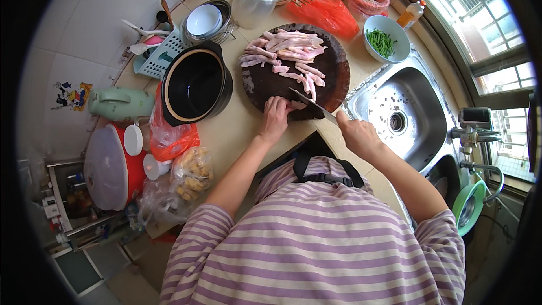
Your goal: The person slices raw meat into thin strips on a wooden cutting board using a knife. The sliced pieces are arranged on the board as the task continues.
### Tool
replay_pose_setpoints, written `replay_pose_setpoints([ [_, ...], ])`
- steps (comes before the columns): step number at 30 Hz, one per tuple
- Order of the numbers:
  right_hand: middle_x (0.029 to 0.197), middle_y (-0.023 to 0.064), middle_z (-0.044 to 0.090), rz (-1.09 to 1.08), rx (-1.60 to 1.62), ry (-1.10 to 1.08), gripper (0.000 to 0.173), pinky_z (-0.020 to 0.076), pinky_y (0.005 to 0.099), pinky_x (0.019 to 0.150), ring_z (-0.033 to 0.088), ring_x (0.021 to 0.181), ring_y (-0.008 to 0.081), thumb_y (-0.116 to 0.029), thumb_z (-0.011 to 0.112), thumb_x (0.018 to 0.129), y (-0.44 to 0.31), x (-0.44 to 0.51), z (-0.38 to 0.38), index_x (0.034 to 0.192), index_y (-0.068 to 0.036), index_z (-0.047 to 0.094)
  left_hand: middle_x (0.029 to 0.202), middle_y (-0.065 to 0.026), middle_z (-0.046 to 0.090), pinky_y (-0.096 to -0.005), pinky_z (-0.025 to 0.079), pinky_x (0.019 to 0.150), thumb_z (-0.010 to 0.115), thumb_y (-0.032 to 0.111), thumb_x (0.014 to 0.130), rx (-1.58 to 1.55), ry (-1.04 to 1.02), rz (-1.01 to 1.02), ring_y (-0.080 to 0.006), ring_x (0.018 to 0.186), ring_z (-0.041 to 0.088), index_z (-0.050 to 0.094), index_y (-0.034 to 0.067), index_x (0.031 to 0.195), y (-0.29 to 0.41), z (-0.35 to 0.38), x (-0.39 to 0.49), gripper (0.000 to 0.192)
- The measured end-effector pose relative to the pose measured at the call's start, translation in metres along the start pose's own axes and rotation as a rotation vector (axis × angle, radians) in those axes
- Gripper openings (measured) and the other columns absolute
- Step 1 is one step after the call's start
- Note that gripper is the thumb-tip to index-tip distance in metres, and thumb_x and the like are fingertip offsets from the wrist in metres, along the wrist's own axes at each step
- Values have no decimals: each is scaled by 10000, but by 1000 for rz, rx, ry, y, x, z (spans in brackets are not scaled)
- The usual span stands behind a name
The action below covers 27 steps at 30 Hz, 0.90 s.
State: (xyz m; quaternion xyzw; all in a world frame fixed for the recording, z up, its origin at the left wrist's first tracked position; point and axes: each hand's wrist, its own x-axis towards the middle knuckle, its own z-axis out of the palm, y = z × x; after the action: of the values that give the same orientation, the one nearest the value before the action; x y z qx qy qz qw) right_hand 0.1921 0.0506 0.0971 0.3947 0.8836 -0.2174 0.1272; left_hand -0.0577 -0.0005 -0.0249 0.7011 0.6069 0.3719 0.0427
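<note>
My left hand (275, 115) rests on the near edge of a round, dark wooden chopping board (264, 87), its fingertips pinching a small pale piece of raw poultry foot (298, 105). Gripped by its handle in my right hand (360, 134) is a cleaver (312, 102). Its blade slants across the near part of the board, just right of the pinched piece. Farther back on the board lies a pile of raw poultry feet (292, 44). Several cut pieces (311, 78) lie loose between the pile and the blade.
Left stands an empty black pot (194, 84); behind it are stacked bowls (204, 20). A red plastic bag (328, 15) lies behind the board. Right are a bowl of cut green vegetables (385, 42) and a steel sink (417, 110) with scraps around its drain.
</note>
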Motion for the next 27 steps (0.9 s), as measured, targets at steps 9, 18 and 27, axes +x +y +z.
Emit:
replay_pose_setpoints([
  [9, 671, 241, 619, 125, 102, 127, 162, 480, 532, 586, 634, 672, 440, -88, 492, 887, 22, -3, -3, 1022, -40, 417, 880, -137, 556, -442, 431, 764, 631, 16, 827, -69, 142, -215, -343, 845, 540, 529, 23, 903, 1, -7, 13, 128],
  [18, 666, 289, 593, 185, 331, 492, 213, 454, 573, 589, 580, 666, 507, -173, 533, 923, 38, 13, -9, 969, -46, 369, 1057, -116, 609, -428, 426, 898, 649, 63, 813, 153, -18, -53, -314, 1023, 536, 629, 39, 1038, -13, 8, 93, 227],
  [27, 666, 278, 592, 104, 345, 182, 185, 460, 568, 610, 594, 681, 488, -178, 574, 901, 17, -23, 7, 969, -41, 470, 882, -97, 593, -419, 438, 797, 653, 182, 850, 271, -18, -22, -291, 935, 554, 648, 53, 911, -24, -3, 89, 143],
])
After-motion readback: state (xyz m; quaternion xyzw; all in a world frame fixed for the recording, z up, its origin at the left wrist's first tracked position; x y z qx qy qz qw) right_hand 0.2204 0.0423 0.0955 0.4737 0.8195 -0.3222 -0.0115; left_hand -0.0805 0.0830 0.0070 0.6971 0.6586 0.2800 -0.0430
